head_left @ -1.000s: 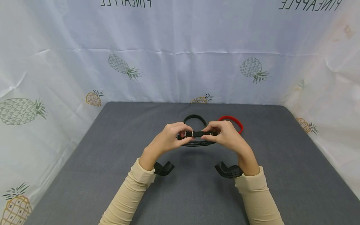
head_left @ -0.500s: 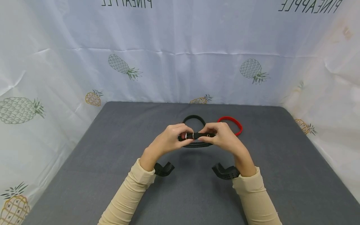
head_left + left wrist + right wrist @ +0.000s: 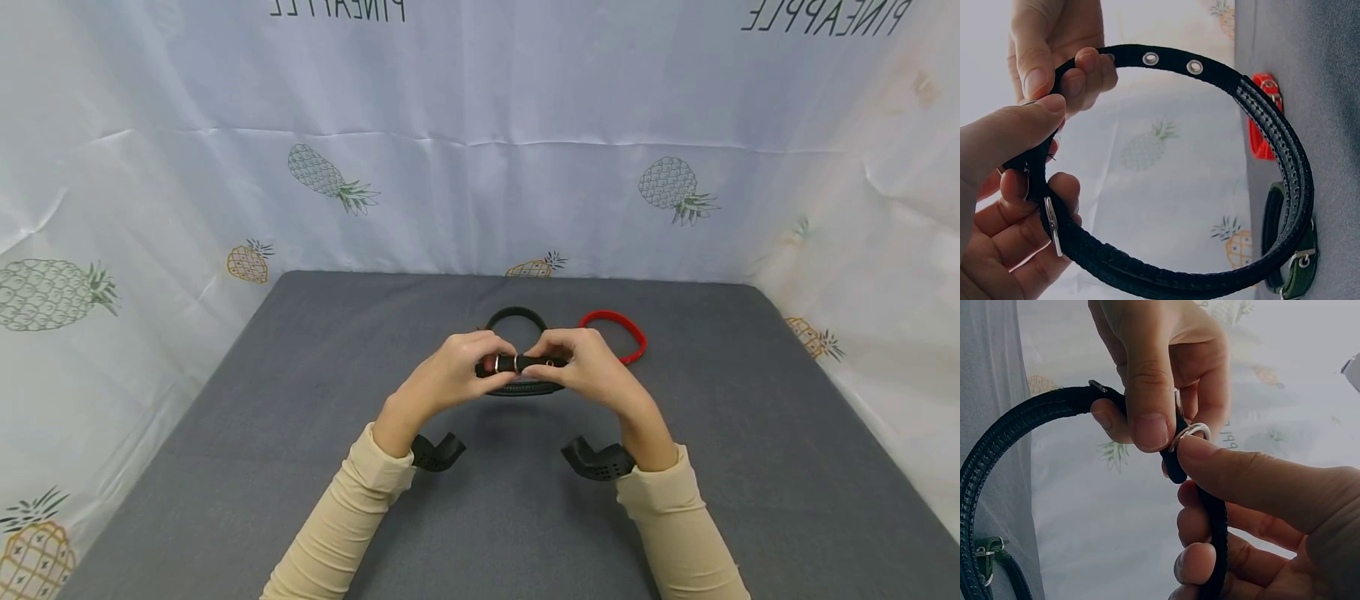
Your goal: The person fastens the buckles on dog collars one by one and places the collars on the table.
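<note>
A black dog collar (image 3: 525,388) is held up above the table, curved into a loop. My left hand (image 3: 453,367) pinches its buckle end between thumb and fingers. From the other side, my right hand (image 3: 596,367) grips the strap end with the metal eyelets. The fingertips of both hands almost meet at the buckle. In the left wrist view the collar (image 3: 1300,181) shows a stitched padded band and a metal ring near the left fingers. A silver buckle part (image 3: 1194,431) shows at the right thumb in the right wrist view; fingers hide some of it.
Behind the hands, a dark green collar (image 3: 517,312) and a red collar (image 3: 636,333) lie on the grey table (image 3: 360,333). A white curtain (image 3: 465,200) printed with pineapples hangs around the table. Each wrist carries a black camera mount (image 3: 597,460).
My right hand has moved slightly left, with the strap end, closer to my left hand. The left hand has barely shifted. Both hands keep their hold on the collar.
</note>
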The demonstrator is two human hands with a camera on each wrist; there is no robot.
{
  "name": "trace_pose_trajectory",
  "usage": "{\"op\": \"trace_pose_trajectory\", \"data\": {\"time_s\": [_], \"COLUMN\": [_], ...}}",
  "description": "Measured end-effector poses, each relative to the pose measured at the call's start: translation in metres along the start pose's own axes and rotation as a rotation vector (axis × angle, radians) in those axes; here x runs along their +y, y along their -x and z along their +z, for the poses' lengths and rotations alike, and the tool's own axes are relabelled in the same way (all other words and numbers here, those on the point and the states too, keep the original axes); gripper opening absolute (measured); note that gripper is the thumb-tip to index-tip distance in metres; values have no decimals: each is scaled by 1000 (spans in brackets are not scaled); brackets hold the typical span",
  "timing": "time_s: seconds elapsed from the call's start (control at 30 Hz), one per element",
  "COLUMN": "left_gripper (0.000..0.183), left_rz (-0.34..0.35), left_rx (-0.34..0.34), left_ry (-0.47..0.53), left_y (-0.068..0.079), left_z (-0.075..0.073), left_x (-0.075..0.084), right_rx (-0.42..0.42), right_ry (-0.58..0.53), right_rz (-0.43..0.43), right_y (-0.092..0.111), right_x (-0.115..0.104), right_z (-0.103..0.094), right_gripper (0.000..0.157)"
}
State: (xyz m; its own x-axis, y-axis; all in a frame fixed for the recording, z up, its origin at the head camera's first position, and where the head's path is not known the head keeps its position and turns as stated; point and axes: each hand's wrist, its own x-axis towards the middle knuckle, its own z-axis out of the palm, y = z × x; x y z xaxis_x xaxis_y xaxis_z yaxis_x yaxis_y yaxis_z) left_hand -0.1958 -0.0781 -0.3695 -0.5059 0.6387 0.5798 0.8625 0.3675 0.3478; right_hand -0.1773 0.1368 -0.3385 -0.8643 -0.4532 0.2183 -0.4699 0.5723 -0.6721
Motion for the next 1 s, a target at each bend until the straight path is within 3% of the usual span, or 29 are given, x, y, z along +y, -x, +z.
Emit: {"op": "trace_pose_trajectory", "data": {"time_s": [0.53,1.0], "left_gripper": [16,17], "left_rz": [-25,-21], "left_rx": [-35,1], "left_ry": [10,48], "left_y": [0,1], "left_z": [0,-2], "left_x": [1,-4], "right_rx": [10,-50], "right_ry": [-39,-87], "right_rz": [-10,-65], "right_y": [-2,2], "right_x": [0,0], "right_z": [6,2], "right_gripper": [22,14]}}
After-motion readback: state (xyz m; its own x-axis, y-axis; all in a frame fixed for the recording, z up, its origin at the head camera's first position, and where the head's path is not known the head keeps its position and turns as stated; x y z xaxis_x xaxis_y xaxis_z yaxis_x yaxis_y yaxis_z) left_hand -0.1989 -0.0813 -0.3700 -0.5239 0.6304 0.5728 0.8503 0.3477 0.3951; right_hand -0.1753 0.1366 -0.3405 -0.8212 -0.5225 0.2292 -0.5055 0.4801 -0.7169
